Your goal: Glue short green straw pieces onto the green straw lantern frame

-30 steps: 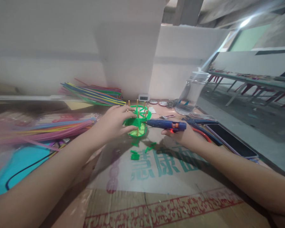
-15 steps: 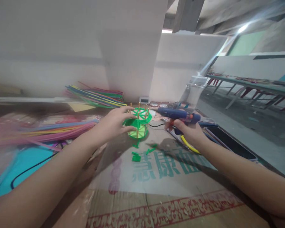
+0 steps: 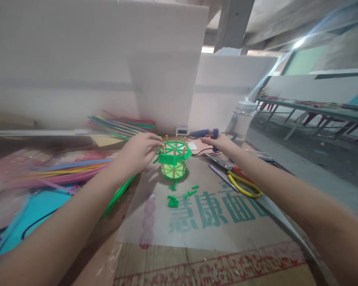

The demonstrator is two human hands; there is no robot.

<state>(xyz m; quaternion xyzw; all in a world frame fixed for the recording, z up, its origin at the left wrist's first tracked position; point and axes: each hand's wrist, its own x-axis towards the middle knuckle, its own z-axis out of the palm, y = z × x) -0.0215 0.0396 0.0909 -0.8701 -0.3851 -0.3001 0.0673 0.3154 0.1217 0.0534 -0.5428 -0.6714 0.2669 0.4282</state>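
A small round frame [image 3: 174,159] of green fuzzy stems and thin wooden posts stands upright on the covered tabletop, with a fringe of green strips around its middle. At its left side is my left hand [image 3: 140,153], fingers loosely curved and apart; whether the fingertips touch a post I cannot tell. Farther back on the right, my right hand [image 3: 217,142] grips the handle of a blue hot glue gun [image 3: 201,134], whose nozzle points left behind the frame. Short green stem pieces [image 3: 173,203] lie in front of the frame.
Scissors [image 3: 244,186] with yellow and red handles lie under my right forearm, beside a pen [image 3: 223,178]. Bundles of coloured stems [image 3: 77,169] lie at left. A small white clock [image 3: 182,131] and a clear bottle [image 3: 241,121] stand at the back.
My right hand has moved the glue gun back and left, uncovering the scissors. My left hand has drawn off to the left side of the frame. The view has shifted slightly.
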